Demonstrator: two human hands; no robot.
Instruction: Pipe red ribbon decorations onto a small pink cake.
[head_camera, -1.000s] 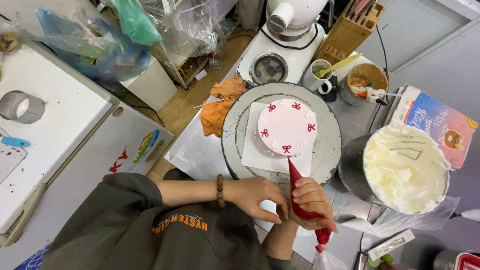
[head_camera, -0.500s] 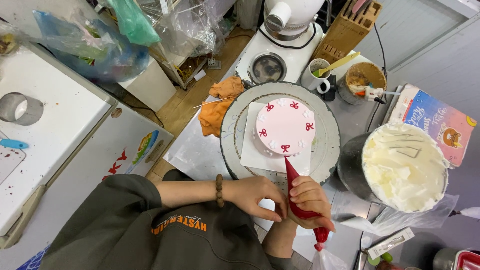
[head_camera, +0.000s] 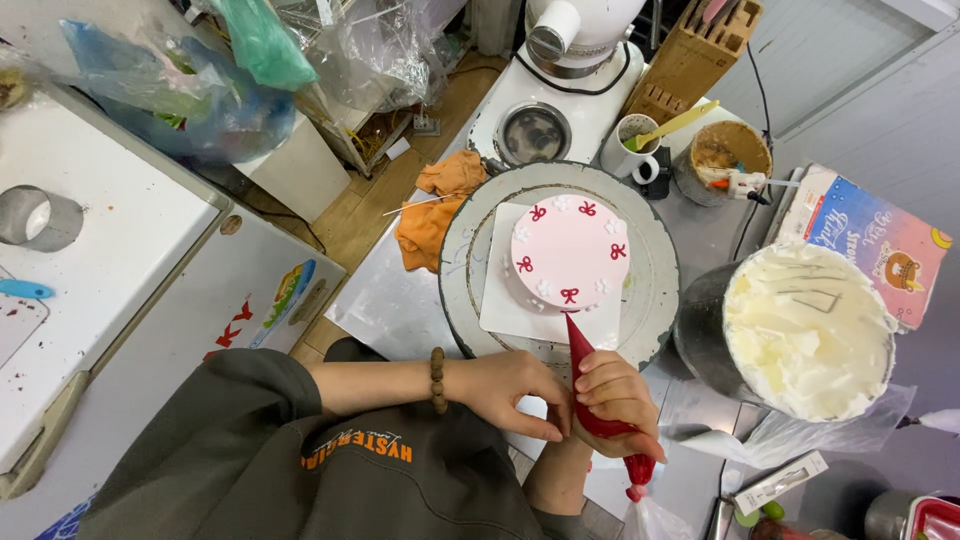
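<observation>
A small round pink cake (head_camera: 570, 250) with red bows and white flowers around its top edge sits on a white square board on a grey turntable (head_camera: 655, 300). My right hand (head_camera: 615, 400) grips a red piping bag (head_camera: 590, 375), whose tip points at the near side of the cake. My left hand (head_camera: 510, 390) rests beside it, fingertips steadying the bag. A bead bracelet circles my left wrist.
A big metal bowl of white cream (head_camera: 805, 330) stands right of the turntable. An orange cloth (head_camera: 435, 210) lies to its left. Behind are a stand mixer (head_camera: 570, 50), a white mug (head_camera: 632, 145), a knife block (head_camera: 690, 60) and a colourful box (head_camera: 880, 245).
The piping bag tip has dropped slightly from the cake's top edge toward its near side. Both hands stay in nearly the same place.
</observation>
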